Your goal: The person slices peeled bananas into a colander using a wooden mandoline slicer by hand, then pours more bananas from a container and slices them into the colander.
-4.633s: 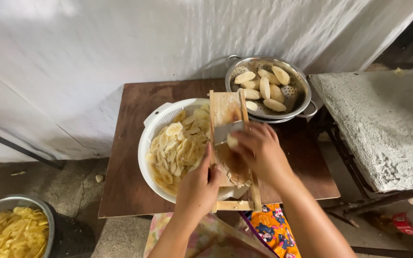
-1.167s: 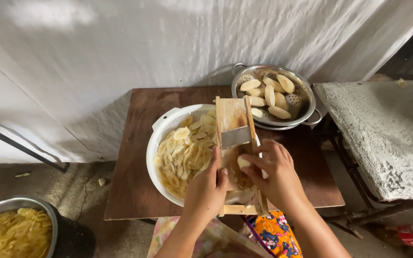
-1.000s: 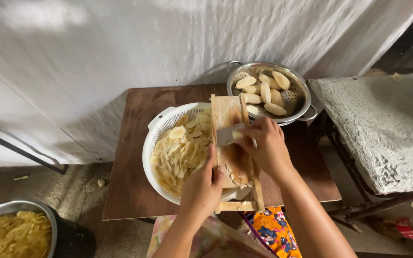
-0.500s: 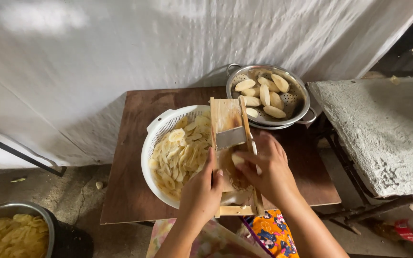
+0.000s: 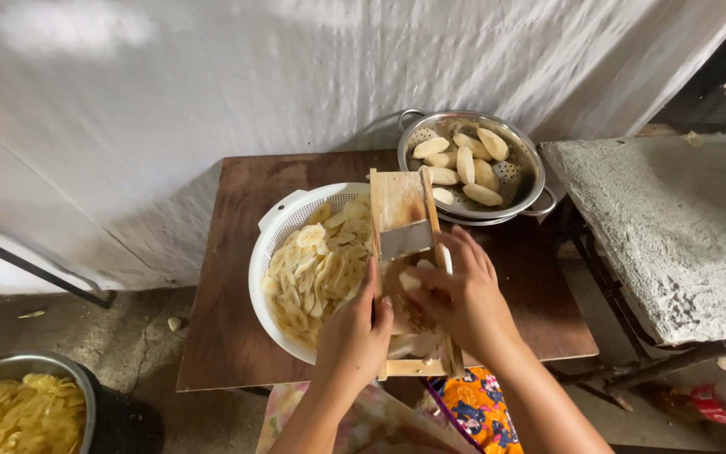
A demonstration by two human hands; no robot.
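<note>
The left hand [image 5: 355, 332] grips the wooden slicer [image 5: 403, 252] over the white bowl [image 5: 283, 227]. The right hand [image 5: 460, 294] pinches a peeled banana piece [image 5: 412, 277] against it.

My work surface is a small brown wooden table [image 5: 237, 336] set against a white sheet. Two containers stand directly on it. The white plastic colander [image 5: 272, 229], holding pale yellow slices, sits at the centre and reaches almost to my edge. The metal colander [image 5: 528, 164], holding peeled whole pieces, sits at the far right corner, partly overhanging the edge. The two rims stand just beside each other. On the floor [image 5: 10, 328] to my left stands a metal bowl [image 5: 10, 367] of slices.
</note>
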